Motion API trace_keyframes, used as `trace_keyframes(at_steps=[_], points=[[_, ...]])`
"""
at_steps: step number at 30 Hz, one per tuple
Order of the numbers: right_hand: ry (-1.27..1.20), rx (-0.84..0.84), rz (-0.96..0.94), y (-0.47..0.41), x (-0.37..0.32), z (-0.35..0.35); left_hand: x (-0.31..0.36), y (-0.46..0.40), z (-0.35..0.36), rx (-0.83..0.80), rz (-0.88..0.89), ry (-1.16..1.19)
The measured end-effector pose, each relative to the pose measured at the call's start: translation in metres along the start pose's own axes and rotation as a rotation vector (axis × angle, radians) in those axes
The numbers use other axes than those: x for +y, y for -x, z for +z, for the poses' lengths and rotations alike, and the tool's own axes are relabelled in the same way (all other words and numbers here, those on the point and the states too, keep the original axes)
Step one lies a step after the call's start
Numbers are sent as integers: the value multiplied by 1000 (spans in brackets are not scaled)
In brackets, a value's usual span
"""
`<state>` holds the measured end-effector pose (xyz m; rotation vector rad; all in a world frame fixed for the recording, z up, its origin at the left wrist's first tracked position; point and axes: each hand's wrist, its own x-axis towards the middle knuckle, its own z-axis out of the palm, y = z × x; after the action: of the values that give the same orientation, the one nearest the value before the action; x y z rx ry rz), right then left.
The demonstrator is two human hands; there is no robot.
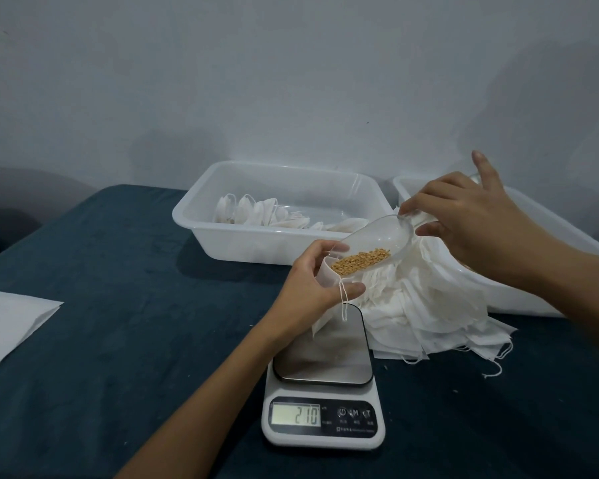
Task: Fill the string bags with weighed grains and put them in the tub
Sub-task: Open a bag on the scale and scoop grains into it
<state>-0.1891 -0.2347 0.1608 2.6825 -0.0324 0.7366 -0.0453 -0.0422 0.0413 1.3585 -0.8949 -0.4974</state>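
Note:
My left hand (306, 286) grips a white string bag (325, 276) by its open mouth, just above the scale's steel platform (324, 354). My right hand (464, 216) pinches the handle of a clear plastic scoop (377, 236), tilted down so its tip sits in the bag's mouth. Yellow grains (360, 261) lie at the scoop's lower end. The scale display (296, 415) reads 210. A white tub (201, 216) behind holds several filled bags (256, 212). A heap of loose white bags (429, 305) lies right of the scale.
A second white tub (533, 299) stands at the right, partly behind my right arm. A white sheet (7, 316) lies at the table's left edge. The table is covered in dark blue cloth (135, 305). A pale wall rises behind.

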Motion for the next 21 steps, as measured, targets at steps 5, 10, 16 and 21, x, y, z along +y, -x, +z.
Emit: trace_keyframes(at_steps=[5,10,16,21], points=[[14,15,-8,0,1,1,0,0,0,3,0,1],[14,2,1,0,1,1,0,0,0,2,-7,9],[15,5,5,-1,0,1,1,0,0,10,-14,7],[7,13,-1,-1,-2,1,2,0,0,10,-11,2]])
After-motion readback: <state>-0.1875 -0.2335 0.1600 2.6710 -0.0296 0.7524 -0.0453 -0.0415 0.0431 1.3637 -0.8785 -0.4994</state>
